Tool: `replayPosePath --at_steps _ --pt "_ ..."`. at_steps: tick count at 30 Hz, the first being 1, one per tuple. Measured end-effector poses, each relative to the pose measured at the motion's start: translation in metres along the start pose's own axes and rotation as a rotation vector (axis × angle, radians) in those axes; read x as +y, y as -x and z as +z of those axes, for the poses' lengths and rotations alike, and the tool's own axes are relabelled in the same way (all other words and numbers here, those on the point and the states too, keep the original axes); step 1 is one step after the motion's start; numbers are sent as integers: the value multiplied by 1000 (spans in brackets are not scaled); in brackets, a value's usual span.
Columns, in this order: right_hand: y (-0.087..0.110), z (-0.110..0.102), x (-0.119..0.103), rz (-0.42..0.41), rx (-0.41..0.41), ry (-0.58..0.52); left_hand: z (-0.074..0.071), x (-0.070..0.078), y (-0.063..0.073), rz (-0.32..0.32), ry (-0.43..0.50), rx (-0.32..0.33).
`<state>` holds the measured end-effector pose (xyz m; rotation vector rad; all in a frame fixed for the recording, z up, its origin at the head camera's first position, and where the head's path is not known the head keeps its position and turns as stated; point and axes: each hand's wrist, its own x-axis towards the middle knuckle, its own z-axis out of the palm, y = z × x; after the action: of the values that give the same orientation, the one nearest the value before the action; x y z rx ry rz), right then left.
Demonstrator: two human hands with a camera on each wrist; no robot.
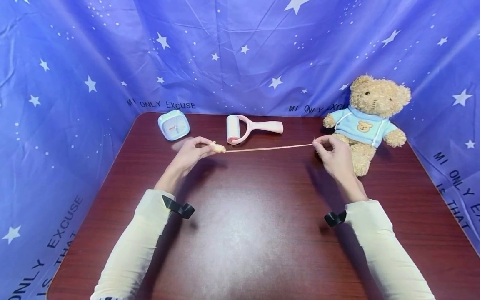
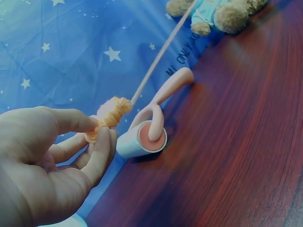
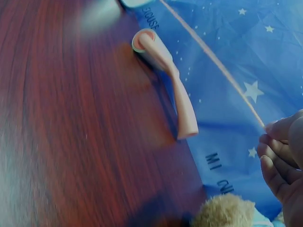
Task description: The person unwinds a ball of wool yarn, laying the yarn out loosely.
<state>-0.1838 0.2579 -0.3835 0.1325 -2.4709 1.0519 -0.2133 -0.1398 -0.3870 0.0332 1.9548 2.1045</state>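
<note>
A small bundle of orange and pink yarn [image 2: 113, 112] is pinched between the thumb and fingers of my left hand [image 1: 190, 153]. From it a thin pinkish cord [image 1: 268, 148] runs taut to the right, held above the table. My right hand [image 1: 335, 156] pinches the cord's far end between thumb and fingertips, close to the teddy bear [image 1: 365, 121]. In the right wrist view the cord [image 3: 213, 56] slants down to those fingertips. Behind the cord lies a lint roller [image 1: 255, 127] with a pale pink handle and white roll.
A light-blue square clock [image 1: 174, 126] stands at the back left, just beyond my left hand. The bear wears a blue hooded top and sits at the back right. Blue star-printed curtain [image 1: 243, 54] surrounds the dark red wooden table [image 1: 255, 233] on three sides.
</note>
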Motion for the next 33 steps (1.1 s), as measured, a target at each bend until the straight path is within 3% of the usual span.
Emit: replayPosePath --at_steps 14,19,25,33 --pt "6 -27 19 85 23 116 -11 1 0 -48 -59 70" --pt "12 -29 23 67 14 121 -12 2 -1 -35 -41 82" --pt "22 -18 30 27 -48 90 -7 3 1 -17 -34 48" --pt "38 2 34 -9 -148 175 3 -1 1 32 -28 -27"
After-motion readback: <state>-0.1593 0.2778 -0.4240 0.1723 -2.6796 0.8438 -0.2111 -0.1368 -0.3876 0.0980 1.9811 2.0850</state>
